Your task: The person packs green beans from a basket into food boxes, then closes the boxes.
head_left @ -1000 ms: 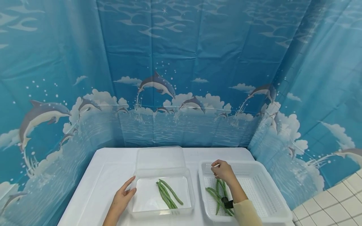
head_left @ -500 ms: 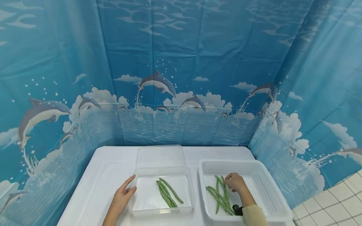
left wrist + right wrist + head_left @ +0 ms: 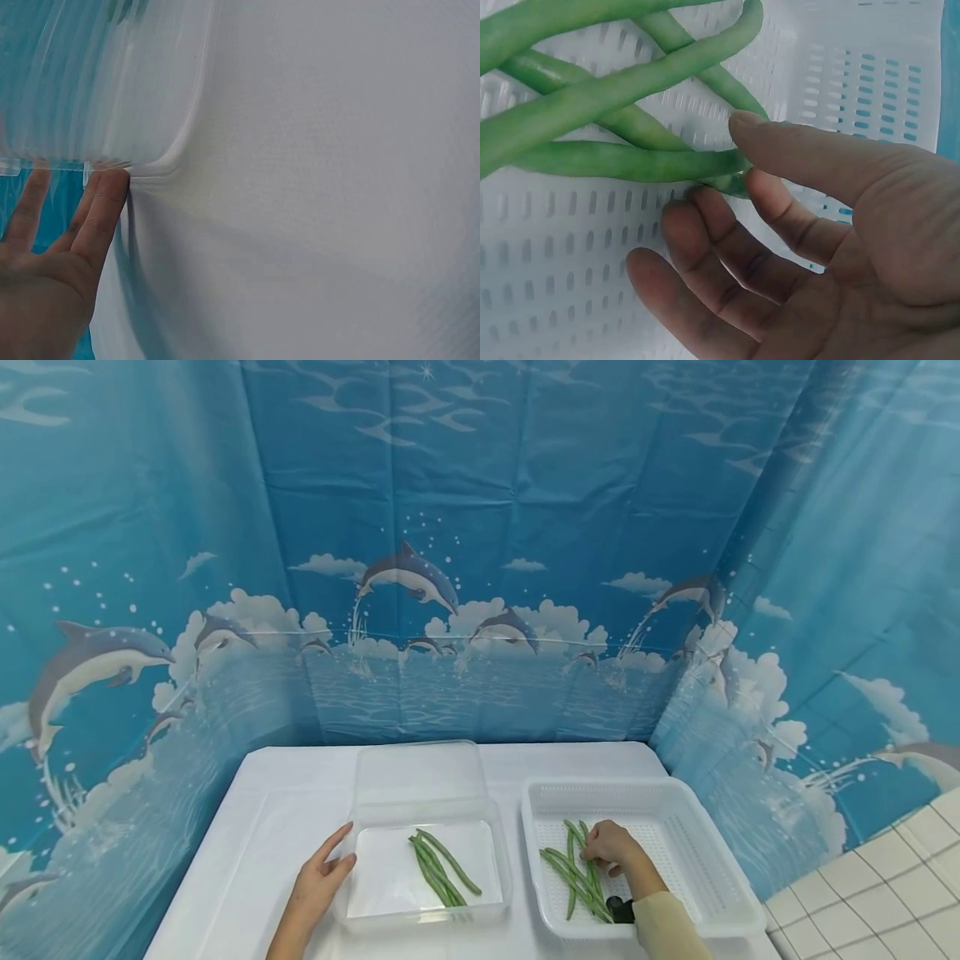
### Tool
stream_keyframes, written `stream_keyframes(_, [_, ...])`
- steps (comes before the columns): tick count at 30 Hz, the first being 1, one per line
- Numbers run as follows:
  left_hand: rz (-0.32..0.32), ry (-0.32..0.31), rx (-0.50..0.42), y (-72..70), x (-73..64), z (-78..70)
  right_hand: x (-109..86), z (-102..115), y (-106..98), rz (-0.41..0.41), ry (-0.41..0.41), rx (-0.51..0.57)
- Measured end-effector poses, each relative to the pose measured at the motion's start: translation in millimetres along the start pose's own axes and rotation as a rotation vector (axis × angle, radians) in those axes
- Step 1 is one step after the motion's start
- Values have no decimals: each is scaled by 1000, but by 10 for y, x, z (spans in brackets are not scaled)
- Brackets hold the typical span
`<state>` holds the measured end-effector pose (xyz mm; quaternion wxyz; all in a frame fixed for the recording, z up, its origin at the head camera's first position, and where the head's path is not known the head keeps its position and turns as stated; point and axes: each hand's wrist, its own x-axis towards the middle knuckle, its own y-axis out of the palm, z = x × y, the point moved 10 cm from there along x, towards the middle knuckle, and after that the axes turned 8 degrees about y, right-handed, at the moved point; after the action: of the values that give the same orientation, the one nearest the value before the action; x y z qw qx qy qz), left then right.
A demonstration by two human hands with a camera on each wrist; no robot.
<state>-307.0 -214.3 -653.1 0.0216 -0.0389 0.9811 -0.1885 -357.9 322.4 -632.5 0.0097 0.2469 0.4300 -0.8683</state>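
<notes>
In the head view my left hand [image 3: 313, 887] rests its fingers against the left side of a clear plastic box [image 3: 381, 870]. Seen from the left wrist, those fingertips [image 3: 111, 184] touch the box wall [image 3: 154, 97]. Several green beans [image 3: 441, 870] lie together inside the box. On the right, my right hand [image 3: 617, 850] reaches into a white perforated basket [image 3: 701, 877] where several more green beans [image 3: 561, 870] lie crossed. Thumb and index finger of that hand pinch the tip of one green bean [image 3: 630, 162], the other fingers loosely curled below.
Behind the box lies its clear lid [image 3: 420, 774]. Both containers stand side by side on a white-covered table [image 3: 281, 777], with a narrow gap between them. A blue dolphin-print curtain [image 3: 480, 693] hangs behind and at the sides; white tiles [image 3: 892, 860] show at lower right.
My right hand has come down and toward the right onto the beans in the basket, and now pinches one by its end. The left hand stays at the box. The head view has shifted slightly.
</notes>
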Motion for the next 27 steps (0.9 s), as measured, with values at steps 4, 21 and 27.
stream_keyframes(4, [4,6,1,-7,6,-12,-38,50,15,-2,3,-26])
stream_keyframes(21, [8,4,-21,3,4,-9,-89,157,-51,3,-27,110])
stream_keyframes(27, [11,7,-26,-1,-12,-21,-216,284,-174,19,-51,207])
